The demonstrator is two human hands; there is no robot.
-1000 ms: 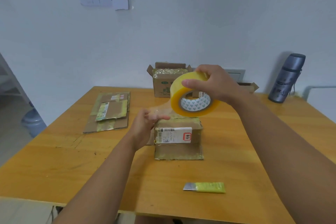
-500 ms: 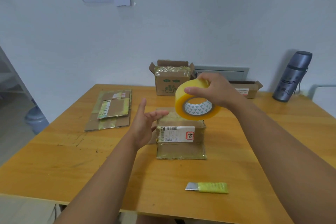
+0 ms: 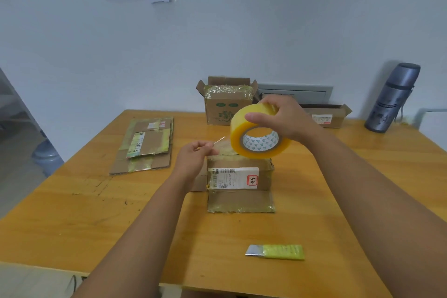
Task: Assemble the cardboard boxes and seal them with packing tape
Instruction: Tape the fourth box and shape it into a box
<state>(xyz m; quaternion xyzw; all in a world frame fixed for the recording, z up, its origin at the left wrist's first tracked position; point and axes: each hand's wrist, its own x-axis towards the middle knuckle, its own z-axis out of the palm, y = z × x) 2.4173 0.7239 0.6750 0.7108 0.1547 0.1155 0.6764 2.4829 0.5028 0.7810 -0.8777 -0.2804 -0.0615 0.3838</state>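
Observation:
A small cardboard box with a white shipping label stands mid-table, one flap lying flat toward me. Just above its top, my right hand grips a yellowish roll of clear packing tape. My left hand sits left of the roll and pinches the free end of the tape, a short clear strip stretched between hand and roll. Flattened cardboard boxes lie stacked at the table's left.
A yellow-handled blade lies near the table's front edge. At the back stand an open box wrapped in tape and a low open box. A grey flask stands at the far right. The wooden table ends close to me.
My left hand, open with spread fingers half a second ago, has closed on the tape's free end and pulled a short strip out. The roll stays above the box.

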